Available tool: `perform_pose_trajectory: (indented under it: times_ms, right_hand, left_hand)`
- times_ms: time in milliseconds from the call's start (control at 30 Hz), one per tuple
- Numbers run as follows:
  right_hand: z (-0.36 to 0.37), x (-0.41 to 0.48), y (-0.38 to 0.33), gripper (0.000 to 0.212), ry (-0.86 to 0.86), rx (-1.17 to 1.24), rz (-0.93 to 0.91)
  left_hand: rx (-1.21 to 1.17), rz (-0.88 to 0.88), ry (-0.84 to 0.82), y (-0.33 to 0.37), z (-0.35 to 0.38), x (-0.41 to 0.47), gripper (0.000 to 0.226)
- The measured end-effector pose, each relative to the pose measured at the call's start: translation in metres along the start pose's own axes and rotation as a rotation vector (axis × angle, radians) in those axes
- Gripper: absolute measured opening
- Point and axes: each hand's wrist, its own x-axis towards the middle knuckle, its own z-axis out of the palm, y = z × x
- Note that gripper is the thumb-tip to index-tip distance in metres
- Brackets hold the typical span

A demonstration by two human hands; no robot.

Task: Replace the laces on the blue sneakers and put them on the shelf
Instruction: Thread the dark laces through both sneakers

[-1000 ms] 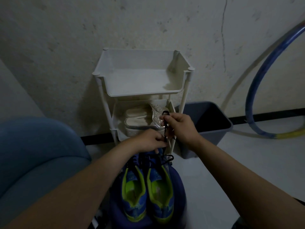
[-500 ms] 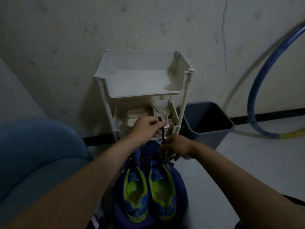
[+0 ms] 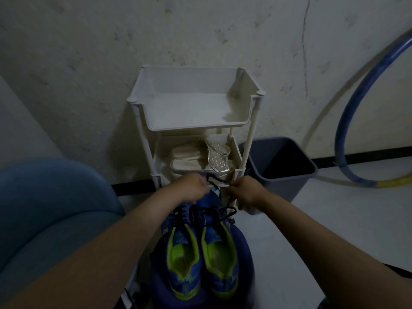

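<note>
Black lace (image 3: 219,181): thin cord strung between my hands, above the sneaker toes.
Left hand (image 3: 192,186): my fingers curled, pinching one end.
Right hand (image 3: 246,190): fingers curled, pinching the other end.
Blue sneakers with yellow-green lining (image 3: 200,253): side by side on a dark blue round cushion (image 3: 245,253), just before the white plastic shelf rack (image 3: 142,117).
Lower tier: pale sandals (image 3: 189,161).

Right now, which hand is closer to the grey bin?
Right. The right hand pinches the black lace just beside the grey bin; the left hand pinches it farther off, over the blue sneakers.
</note>
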Motion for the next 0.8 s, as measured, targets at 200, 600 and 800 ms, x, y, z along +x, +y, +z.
perform_pose_trajectory:
  times_ms: [200,600,800]
  right_hand:
    - [-0.001,0.006,0.011,0.015,0.115,-0.199,-0.046]
    - [0.005,0.005,0.000,0.030,0.040,-0.006,-0.177]
    - [-0.001,-0.005,-0.010,0.032,-0.108,0.001,-0.176]
  left_hand:
    - [0.300,0.084,-0.321,-0.002,0.018,-0.016,0.030]
    - [-0.166,0.205,-0.269,0.007,-0.008,-0.023,0.018]
    - [-0.433,0.219,0.134,0.009,-0.022,-0.017,0.033]
